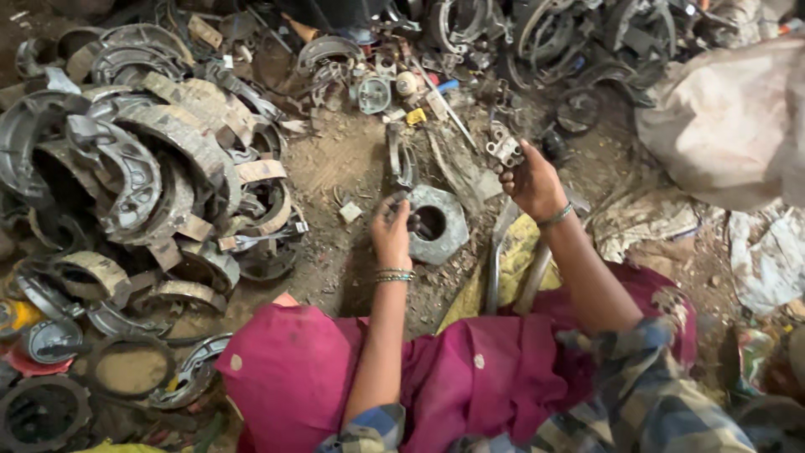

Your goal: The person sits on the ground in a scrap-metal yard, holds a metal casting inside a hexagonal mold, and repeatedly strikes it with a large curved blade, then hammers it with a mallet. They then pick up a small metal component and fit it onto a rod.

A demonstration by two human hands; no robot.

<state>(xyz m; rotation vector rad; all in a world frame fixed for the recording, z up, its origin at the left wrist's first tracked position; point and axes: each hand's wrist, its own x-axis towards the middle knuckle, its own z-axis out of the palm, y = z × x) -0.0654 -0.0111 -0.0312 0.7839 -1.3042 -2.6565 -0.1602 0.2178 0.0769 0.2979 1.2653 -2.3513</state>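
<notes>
Above and right of the grey ring block [437,222], the right hand [531,183] pinches a small pale metal part [504,149]; the left hand [391,231] closes on a dark piece [414,223] at its rim.

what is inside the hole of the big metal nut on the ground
The metal nut lies flat on the dirt. Its round hole looks dark and hollow. The left hand rests at its left edge, fingers covering part of the rim, so the bottom of the hole cannot be seen.
</notes>
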